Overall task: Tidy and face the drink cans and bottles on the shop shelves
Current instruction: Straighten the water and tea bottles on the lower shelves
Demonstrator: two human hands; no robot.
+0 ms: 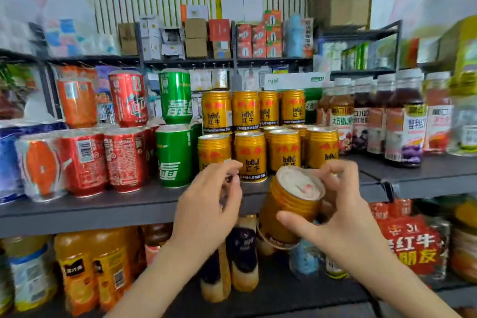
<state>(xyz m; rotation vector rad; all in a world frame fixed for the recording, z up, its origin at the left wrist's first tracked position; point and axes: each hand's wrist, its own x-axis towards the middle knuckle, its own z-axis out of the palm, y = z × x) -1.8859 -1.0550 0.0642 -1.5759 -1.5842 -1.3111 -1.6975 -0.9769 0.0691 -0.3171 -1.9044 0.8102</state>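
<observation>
a: head view first. where was the right hand?
b: the right hand (343,217) was out in front of the middle shelf (103,209), thumb and fingers curled round a gold can (289,212). the can was tilted, its top leaning toward the camera, and it was lifted clear of the shelf.
a: and the left?
b: the left hand (206,204) hovered just to the left of it, fingers loosely curled with nothing visibly in them. it was blurred and close to the stacked gold cans (250,155). i couldn't tell whether it touched one.
a: the rest of the stock?
b: those gold cans stood two tiers high behind the hands, with several labels forward. green cans (174,155) were stacked to their left, then red cans (126,160). labelled bottles (405,134) stood upright on the right. orange juice bottles (74,266) sat on the shelf below.
</observation>
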